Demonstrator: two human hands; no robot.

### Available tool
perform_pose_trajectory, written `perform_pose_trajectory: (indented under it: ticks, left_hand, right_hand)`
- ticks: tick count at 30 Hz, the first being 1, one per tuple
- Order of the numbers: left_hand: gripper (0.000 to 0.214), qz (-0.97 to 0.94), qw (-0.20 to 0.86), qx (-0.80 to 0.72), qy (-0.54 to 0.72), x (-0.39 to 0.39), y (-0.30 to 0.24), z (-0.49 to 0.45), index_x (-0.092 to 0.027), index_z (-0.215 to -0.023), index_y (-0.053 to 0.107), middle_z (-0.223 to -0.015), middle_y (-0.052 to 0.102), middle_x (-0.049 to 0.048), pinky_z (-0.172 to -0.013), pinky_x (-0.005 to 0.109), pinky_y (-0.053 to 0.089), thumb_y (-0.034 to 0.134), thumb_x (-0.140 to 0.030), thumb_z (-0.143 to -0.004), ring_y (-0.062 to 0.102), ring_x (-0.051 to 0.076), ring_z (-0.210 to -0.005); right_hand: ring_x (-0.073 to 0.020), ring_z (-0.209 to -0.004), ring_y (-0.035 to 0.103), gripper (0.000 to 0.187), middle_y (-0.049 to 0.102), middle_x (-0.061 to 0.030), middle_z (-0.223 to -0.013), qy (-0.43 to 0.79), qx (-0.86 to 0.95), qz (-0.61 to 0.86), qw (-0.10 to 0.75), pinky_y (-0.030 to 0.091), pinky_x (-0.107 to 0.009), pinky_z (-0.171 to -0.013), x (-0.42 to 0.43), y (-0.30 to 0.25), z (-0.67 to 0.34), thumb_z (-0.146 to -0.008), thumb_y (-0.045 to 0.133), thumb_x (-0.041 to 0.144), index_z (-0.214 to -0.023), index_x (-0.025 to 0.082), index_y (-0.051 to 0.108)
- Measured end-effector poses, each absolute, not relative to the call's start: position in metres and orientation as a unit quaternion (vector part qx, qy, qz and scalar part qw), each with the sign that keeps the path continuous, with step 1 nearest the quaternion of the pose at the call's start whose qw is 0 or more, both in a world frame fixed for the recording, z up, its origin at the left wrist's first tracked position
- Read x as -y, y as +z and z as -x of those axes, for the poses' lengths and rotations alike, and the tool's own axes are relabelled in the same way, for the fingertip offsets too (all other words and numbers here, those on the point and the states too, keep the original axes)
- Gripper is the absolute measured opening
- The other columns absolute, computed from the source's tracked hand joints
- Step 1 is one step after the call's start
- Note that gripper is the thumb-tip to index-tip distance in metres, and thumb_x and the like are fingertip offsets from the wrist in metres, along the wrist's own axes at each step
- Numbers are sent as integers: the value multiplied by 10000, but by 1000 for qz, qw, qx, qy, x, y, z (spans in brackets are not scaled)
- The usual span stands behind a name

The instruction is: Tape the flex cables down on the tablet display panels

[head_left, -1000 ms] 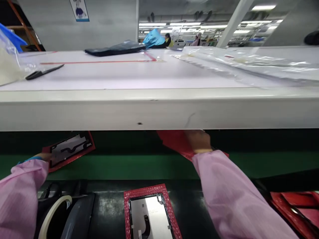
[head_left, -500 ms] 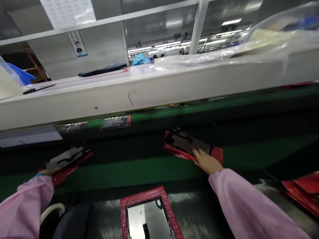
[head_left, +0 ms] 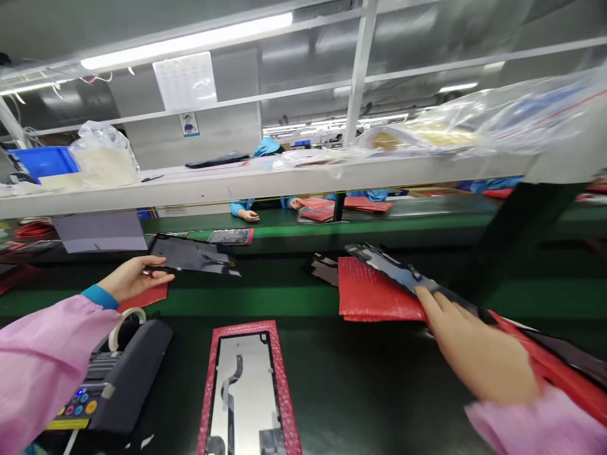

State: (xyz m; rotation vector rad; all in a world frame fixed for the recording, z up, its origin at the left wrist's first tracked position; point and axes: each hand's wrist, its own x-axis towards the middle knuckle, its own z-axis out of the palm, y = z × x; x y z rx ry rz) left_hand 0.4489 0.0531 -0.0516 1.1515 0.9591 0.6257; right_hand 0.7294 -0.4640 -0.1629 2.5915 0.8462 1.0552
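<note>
My left hand [head_left: 135, 278] reaches over the belt, its fingertips closed at the lower left corner of a thin dark flat panel [head_left: 196, 254]. A red pouch [head_left: 149, 297] lies just below that hand. On the right, the fingers of my right hand [head_left: 478, 341] are on the near end of another dark flat panel [head_left: 384, 262], which slants over a red bubble pouch [head_left: 374, 294]; the underside of the grip is hidden. A further panel [head_left: 325, 268] shows partly behind that pouch. In front of me, a silver-backed panel [head_left: 253, 379] with a flex strip lies on a red bubble pouch.
A dark device with coloured buttons [head_left: 80, 404] and a tape roll [head_left: 126, 325] stand at left. Red pouches and a panel [head_left: 564, 366] lie at right. A white shelf [head_left: 303, 183] crosses above the belt. Beyond it are a co-worker's hand [head_left: 249, 215] and blue sleeves.
The view has tilted up and shifted. My left hand has moved its panel off the red pouch. At right, the panel now slants apart from its pouch, and another panel shows behind.
</note>
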Motion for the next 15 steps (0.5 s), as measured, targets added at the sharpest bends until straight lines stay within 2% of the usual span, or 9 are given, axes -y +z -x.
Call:
perform_pose_trajectory:
  ticks: [1, 3, 5, 6, 7, 9, 12, 15]
  left_hand:
    - [127, -520, 703, -415, 251, -25, -54, -458, -129, -769, 547, -577, 454, -47, -716, 394, 650, 569, -29, -844, 455, 61, -466]
    - [103, -543, 735, -373, 160, 34, -64, -483, -131, -766, 568, -568, 477, -40, -737, 422, 646, 634, -58, -797, 481, 76, -456]
    - [91, -576, 767, -278, 37, 91, -82, -512, -144, -749, 579, -545, 482, -35, -726, 382, 638, 626, -165, -824, 456, 72, -426]
    - [147, -591, 774, -227, -21, 118, -93, -528, -153, -718, 568, -499, 434, -45, -704, 354, 631, 601, -226, -842, 422, 69, -405]
    - [179, -605, 775, -173, -61, 144, -106, -543, -163, -709, 556, -476, 395, -54, -696, 331, 622, 576, -270, -852, 394, 66, -398]
    - [171, -618, 768, -129, -105, 193, -136, -570, -170, -730, 553, -488, 379, -62, -685, 313, 612, 587, -308, -825, 349, 56, -397]
    - [220, -644, 741, -102, -161, 260, -189, -595, -195, -771, 533, -574, 446, -44, -695, 313, 603, 600, -401, -809, 378, 55, -416]
    - [285, -695, 679, -92, -218, 304, -236, -602, -234, -782, 494, -640, 499, -29, -668, 315, 590, 602, -496, -810, 456, 70, -429]
  right_hand:
    - [-271, -883, 707, 559, 660, -206, -1204, 373, -282, -877, 110, 453, -286, -435, 483, -169, -700, -855, 361, -2, -1371, 111, 544]
    - [-287, -909, 708, 616, 640, -201, -1270, 366, -277, -882, 108, 513, -312, -499, 507, -196, -646, -818, 377, -12, -1389, 149, 545]
    - [-293, -866, 720, 621, 666, -178, -1248, 330, -268, -901, 84, 517, -328, -468, 516, -238, -606, -803, 359, 7, -1334, 214, 606]
    - [-303, -801, 726, 611, 704, -163, -1176, 323, -247, -912, 64, 488, -335, -412, 518, -260, -593, -794, 340, 21, -1264, 248, 659]
    - [-321, -823, 728, 584, 711, -155, -1166, 292, -242, -925, 38, 495, -351, -411, 521, -280, -585, -801, 338, 49, -1224, 258, 683]
    - [-330, -841, 730, 478, 735, -149, -1102, 207, -251, -944, -52, 551, -393, -503, 536, -311, -579, -838, 362, 147, -1139, 250, 720]
    - [-275, -771, 736, 379, 771, -99, -900, 67, -215, -949, -220, 578, -350, -646, 588, -325, -580, -889, 388, 326, -1060, 256, 718]
    - [-259, -803, 737, 375, 770, -69, -928, 52, -91, -950, -293, 571, -338, -692, 650, -314, -576, -892, 367, 414, -1056, 274, 674]
